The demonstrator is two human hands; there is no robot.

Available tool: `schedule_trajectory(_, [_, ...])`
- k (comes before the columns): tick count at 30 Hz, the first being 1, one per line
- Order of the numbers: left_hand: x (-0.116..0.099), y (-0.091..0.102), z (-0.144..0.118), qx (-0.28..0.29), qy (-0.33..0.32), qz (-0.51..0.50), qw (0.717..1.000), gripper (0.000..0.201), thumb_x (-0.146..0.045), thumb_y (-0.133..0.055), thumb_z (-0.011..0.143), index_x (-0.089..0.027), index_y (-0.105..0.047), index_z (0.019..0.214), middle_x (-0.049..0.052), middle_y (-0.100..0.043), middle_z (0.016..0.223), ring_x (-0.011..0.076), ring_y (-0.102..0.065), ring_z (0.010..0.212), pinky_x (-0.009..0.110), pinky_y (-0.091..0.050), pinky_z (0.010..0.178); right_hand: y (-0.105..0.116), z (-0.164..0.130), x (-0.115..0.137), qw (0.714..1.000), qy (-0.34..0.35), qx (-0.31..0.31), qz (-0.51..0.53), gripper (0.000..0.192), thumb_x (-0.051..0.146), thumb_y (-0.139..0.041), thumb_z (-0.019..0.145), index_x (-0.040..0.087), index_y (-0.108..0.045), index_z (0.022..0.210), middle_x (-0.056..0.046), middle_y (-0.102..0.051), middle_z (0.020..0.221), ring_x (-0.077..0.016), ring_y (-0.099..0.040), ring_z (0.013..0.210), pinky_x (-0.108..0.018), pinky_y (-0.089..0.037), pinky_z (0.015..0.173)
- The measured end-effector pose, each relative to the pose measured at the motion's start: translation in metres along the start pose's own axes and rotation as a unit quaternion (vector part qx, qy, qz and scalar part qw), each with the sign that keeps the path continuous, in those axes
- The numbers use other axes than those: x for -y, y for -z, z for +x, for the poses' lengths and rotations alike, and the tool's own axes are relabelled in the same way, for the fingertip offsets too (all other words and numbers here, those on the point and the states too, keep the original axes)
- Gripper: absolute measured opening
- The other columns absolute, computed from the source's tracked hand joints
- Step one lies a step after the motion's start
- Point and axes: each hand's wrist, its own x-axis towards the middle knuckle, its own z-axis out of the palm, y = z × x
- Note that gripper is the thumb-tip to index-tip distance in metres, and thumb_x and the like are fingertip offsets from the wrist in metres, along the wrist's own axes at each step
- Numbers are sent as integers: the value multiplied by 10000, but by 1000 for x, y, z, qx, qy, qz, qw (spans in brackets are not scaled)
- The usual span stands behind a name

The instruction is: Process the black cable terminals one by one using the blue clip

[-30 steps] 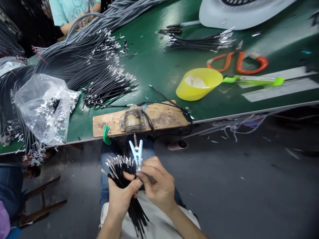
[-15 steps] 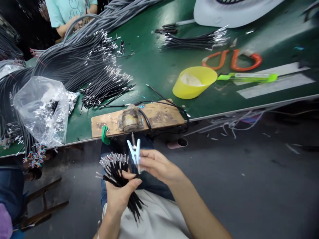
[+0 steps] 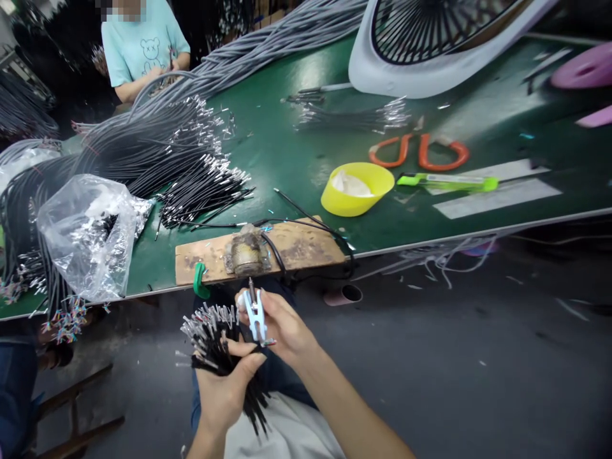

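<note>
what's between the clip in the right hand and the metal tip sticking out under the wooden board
Nothing visible. The right hand holds the pale blue clip just below the tip under the board, with only open air between. The wire bundle in the left hand sits off to the left.

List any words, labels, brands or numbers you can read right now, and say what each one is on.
No readable text anywhere.
Green knife on the table: pale strip along it, too blurred to read.
Co-worker's shirt: a bear drawing, no words legible.
Clip in the right hand and wire bundle in the left hand: no markings.
</note>
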Motion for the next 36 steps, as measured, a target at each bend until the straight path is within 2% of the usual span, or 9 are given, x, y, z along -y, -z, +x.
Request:
schedule_trajectory(8, [4,6,-6,17,27,-12,999,54,-201,-740,572,-172,-695,565,41,-676,594,208,-628,604,330,-504,649,32,-4,-15,998,-44,-27,19,391,580,-653,641,198,-671,722,-18,-611,636,-140,-518,560,-265,-419,545])
schedule_trajectory(14, [19,14,-13,41,72,-20,996,161,-292,-707,646,-146,-744,702,32,-627,523,141,-542,476,268,-460,504,51,-33,-19,981,69,-115,-141,311,479,-694,658,176,-630,677,15,-520,580,-109,-428,526,-238,-356,503])
schedule_trajectory(16, [22,16,-14,62,93,-22,993,256,-316,-671,695,-141,-749,864,6,-574,454,103,-462,395,237,-403,424,44,-44,-18,942,147,-140,-267,256,421,-657,718,181,-604,648,12,-504,573,-124,-428,534,-254,-346,508])
schedule_trajectory(18, [22,15,-14,86,108,-23,990,303,-311,-659,712,-149,-733,957,-3,-558,447,101,-457,400,236,-407,440,32,-50,-16,873,244,-132,-401,190,311,-618,771,188,-585,629,8,-506,575,-136,-433,551,-275,-351,544])
schedule_trajectory(22, [20,11,-16,115,121,-28,986,220,-303,-654,712,-141,-753,825,14,-580,494,122,-496,452,241,-426,472,9,-51,-15,750,337,-23,-569,38,198,-590,787,201,-612,756,-15,-561,654,-170,-481,644,-311,-383,619])
schedule_trajectory(27, [25,13,-16,53,121,-41,990,148,-276,-720,633,-141,-687,684,32,-659,676,162,-586,637,266,-474,647,2,-46,-19,722,352,-17,-595,175,100,-474,824,199,-531,691,0,-511,620,-153,-464,602,-306,-385,601])
schedule_trajectory(30, [28,14,-15,43,126,-58,989,215,-339,-716,641,-139,-637,642,-12,-562,523,111,-508,495,237,-438,523,3,-47,-26,699,402,-61,-588,190,54,-479,796,194,-515,673,10,-475,590,-145,-422,574,-295,-358,574])
schedule_trajectory(33, [27,13,-15,64,134,-82,985,349,-461,-657,685,-141,-568,574,-38,-441,444,69,-398,404,214,-355,418,5,-48,-30,733,409,-67,-539,198,60,-480,798,187,-547,662,4,-482,573,-149,-427,581,-290,-358,566])
schedule_trajectory(36, [25,12,-14,84,144,-101,981,422,-552,-637,662,-144,-556,591,-28,-445,480,62,-386,396,215,-339,395,13,-46,-31,836,308,-33,-453,248,166,-484,836,187,-594,615,-13,-528,574,-159,-481,590,-289,-379,559])
